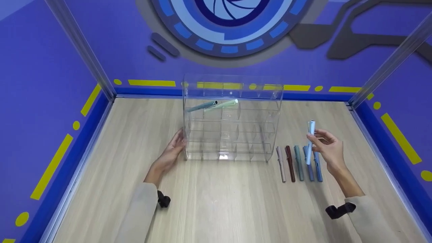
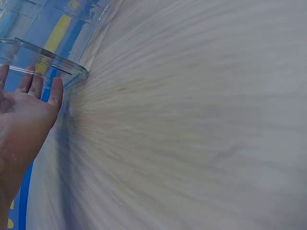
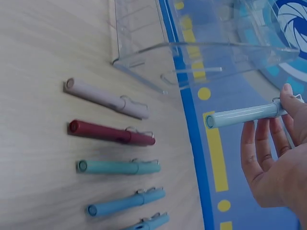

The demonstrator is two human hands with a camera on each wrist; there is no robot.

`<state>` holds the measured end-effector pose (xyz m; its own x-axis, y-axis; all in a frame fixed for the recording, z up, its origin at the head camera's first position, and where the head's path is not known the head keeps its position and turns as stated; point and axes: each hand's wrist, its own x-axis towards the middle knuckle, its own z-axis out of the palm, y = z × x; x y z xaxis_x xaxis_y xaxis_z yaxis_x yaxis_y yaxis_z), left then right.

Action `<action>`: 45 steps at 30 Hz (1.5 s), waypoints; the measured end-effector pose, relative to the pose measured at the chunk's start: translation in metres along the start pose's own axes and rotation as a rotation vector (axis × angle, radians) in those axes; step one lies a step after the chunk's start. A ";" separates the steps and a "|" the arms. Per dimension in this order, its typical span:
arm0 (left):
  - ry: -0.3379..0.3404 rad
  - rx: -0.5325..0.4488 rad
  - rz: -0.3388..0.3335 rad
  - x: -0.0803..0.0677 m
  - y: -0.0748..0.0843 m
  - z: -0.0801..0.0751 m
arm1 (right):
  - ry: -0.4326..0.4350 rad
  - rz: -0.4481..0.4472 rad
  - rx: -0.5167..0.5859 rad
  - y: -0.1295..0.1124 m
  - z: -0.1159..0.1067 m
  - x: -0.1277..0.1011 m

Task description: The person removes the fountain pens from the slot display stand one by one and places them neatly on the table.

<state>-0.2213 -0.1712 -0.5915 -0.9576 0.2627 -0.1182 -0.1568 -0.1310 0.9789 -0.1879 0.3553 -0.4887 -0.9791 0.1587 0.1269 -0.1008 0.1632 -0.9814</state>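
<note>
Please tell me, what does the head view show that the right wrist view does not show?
Only the head view shows the left hand touching the organizer's left side, and two pens lying in its top row. Only the right wrist view shows the clips on the pens lying on the table and the open end of the light blue pen. Both show the right hand holding that pen above the row of five pens, beside the clear organizer.
</note>
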 end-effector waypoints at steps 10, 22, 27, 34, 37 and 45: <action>-0.029 0.007 -0.006 0.002 0.003 0.005 | 0.056 0.080 0.020 0.016 -0.034 -0.007; 0.012 0.015 -0.031 -0.002 0.006 0.000 | 0.021 0.168 0.007 0.035 -0.060 -0.004; 0.021 0.021 -0.047 -0.003 0.008 -0.001 | 0.032 0.190 -0.032 0.049 -0.068 -0.004; 0.033 0.008 -0.031 -0.005 0.006 -0.001 | 0.063 0.250 -0.170 0.065 -0.072 -0.005; 0.025 0.003 -0.030 -0.005 0.004 0.001 | 0.085 0.279 -0.264 0.071 -0.074 -0.006; 0.015 0.004 -0.042 -0.002 0.004 0.003 | 0.059 0.211 -0.630 0.085 -0.073 -0.014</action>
<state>-0.2190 -0.1693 -0.5871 -0.9538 0.2530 -0.1617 -0.1959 -0.1160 0.9738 -0.1696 0.4378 -0.5636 -0.9536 0.2992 -0.0334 0.2316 0.6581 -0.7164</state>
